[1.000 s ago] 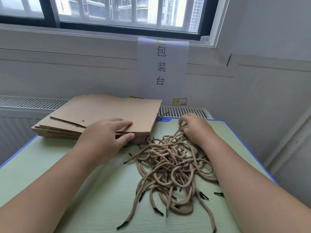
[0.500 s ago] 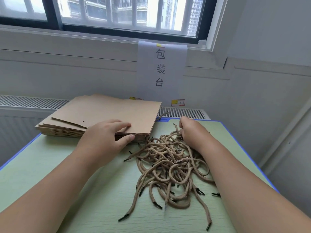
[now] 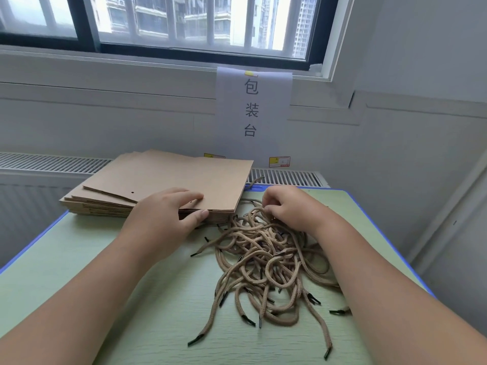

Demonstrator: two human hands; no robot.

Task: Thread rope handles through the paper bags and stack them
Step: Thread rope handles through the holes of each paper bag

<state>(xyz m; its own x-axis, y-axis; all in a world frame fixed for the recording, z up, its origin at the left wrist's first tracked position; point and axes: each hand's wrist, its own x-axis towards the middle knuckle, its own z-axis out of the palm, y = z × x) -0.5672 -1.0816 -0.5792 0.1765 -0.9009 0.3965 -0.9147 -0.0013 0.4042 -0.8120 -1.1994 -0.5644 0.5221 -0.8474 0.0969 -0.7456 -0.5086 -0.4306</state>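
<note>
**Fig. (head view).** Left hand [image 3: 163, 219] lay w/ fingers flat on the top of the stack of paper bags [image 3: 171, 175] and thumb against its near edge, pinching the corner of the upper bags. The stack sat at the far left of the table [image 3: 79, 272]. Right hand [image 3: 292, 206] had its fingers curled into the far end of the pile of ropes [image 3: 263, 241], apparently pinching one; fingertips hidden.

**Risks (est.):**
- The ropes were tangled, so pulling one could drag others along or over the table's right edge.
- The bags were thin & fanned, so the thumb could lift several instead of one.
- The ropes touched the stack, so a hard tug might skew it.

**Writing:** The paper sign [image 3: 253, 106] behind the table read 包装台. The sticker [image 3: 279, 162] below it had print too small to read.
</note>
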